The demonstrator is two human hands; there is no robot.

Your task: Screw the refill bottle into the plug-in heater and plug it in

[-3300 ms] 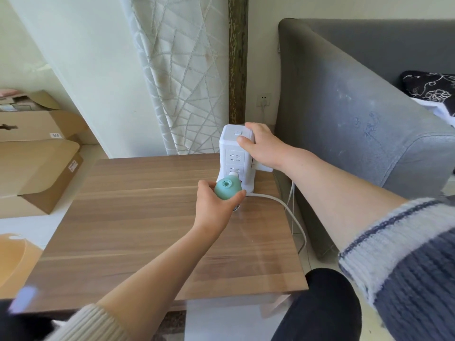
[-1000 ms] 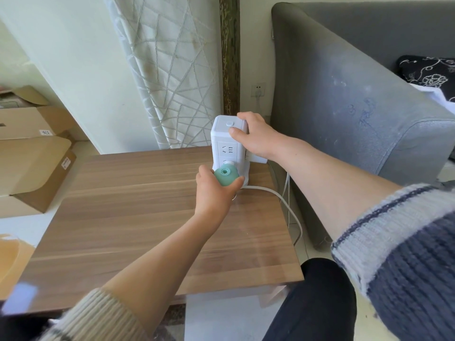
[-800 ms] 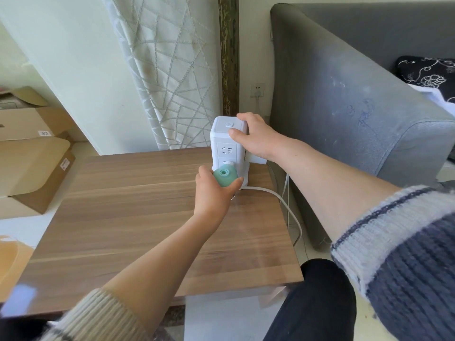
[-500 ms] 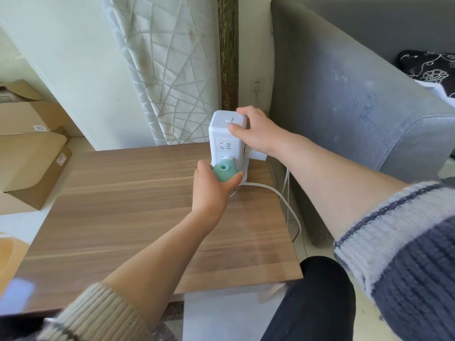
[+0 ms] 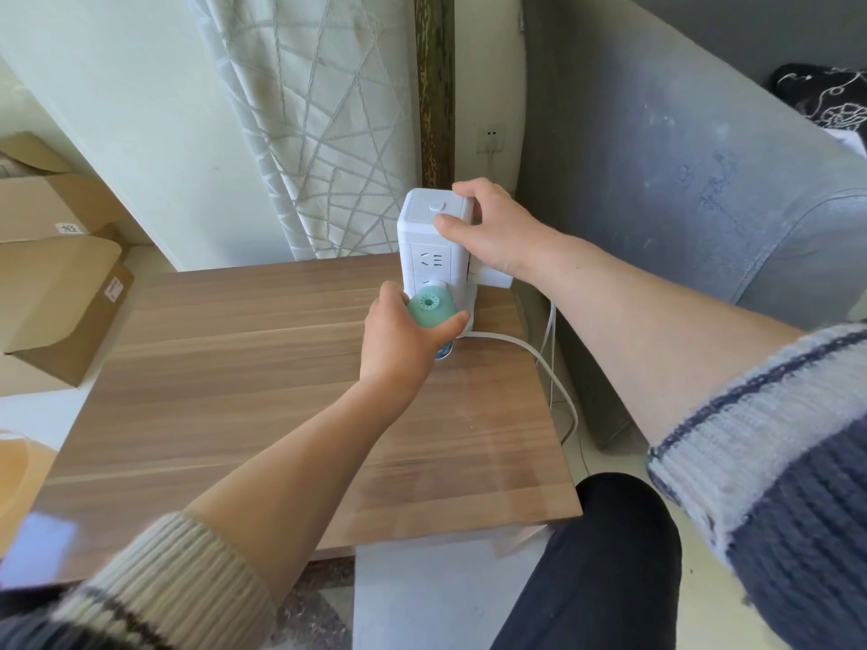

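A white socket tower (image 5: 431, 246) stands upright at the far right corner of the wooden table (image 5: 234, 368). My right hand (image 5: 492, 232) grips its top from the right side, thumb on the front edge. My left hand (image 5: 399, 337) is wrapped around the green plug-in heater (image 5: 429, 309), whose vented round top faces me. The heater is pressed against the tower's lower front socket. A bit of the blue refill bottle (image 5: 444, 353) shows under my fingers; the rest is hidden.
A white cable (image 5: 525, 354) runs from the tower's base off the table's right edge. A grey sofa arm (image 5: 680, 190) stands close on the right. A wall outlet (image 5: 491, 138) sits behind. Cardboard boxes (image 5: 61, 283) lie on the floor at left. A patterned curtain (image 5: 309, 124) hangs behind the table.
Both hands keep their grips on heater and tower. My view has tilted down slightly; the heater sits a little closer against the lower socket.
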